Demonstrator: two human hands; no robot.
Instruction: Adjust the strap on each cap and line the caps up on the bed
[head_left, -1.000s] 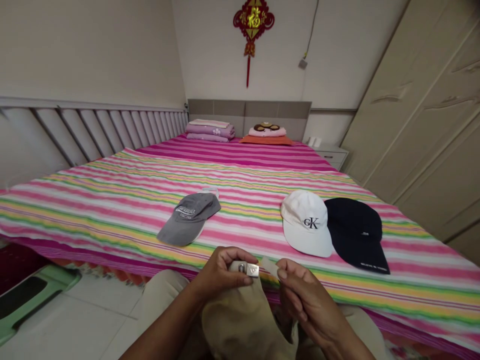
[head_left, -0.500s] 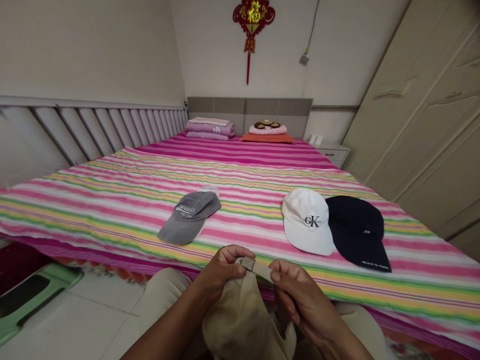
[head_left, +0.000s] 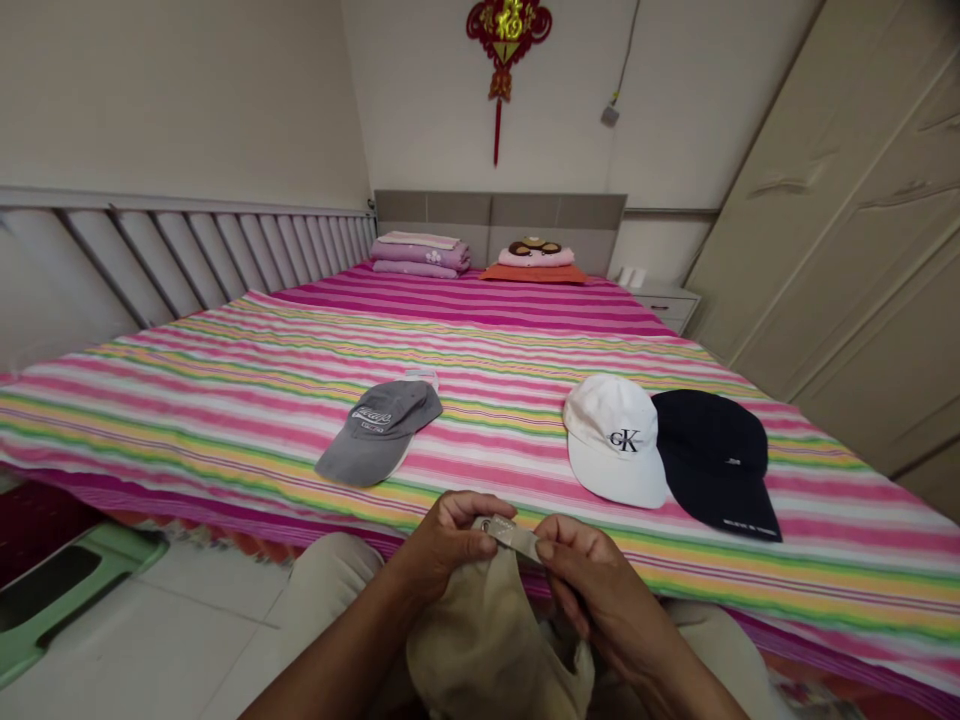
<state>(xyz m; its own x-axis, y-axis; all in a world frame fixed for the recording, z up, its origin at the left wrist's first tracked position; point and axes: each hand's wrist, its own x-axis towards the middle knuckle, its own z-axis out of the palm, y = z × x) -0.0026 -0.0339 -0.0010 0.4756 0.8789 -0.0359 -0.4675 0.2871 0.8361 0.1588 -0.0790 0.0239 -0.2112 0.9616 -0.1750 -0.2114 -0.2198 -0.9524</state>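
Observation:
A khaki cap hangs between my hands at the bed's front edge, its back strap uppermost. My left hand is closed on the cap beside the metal buckle, thumb and fingers pinching the fabric there. Between thumb and fingers, my right hand pinches the strap to the right of the buckle. The cap's brim is out of sight. On the bed beyond lie a grey cap at left, a white cap at right, and a black cap touching the white one.
The bed has a striped sheet. Folded purple bedding and a pink pillow stack sit by the headboard. A green stool stands on the floor at left. Wardrobe doors line the right side.
The buckle has swung to lie more in line with the strap, with its face longer in view. Both hands keep their hold on the khaki cap; the other caps stay put.

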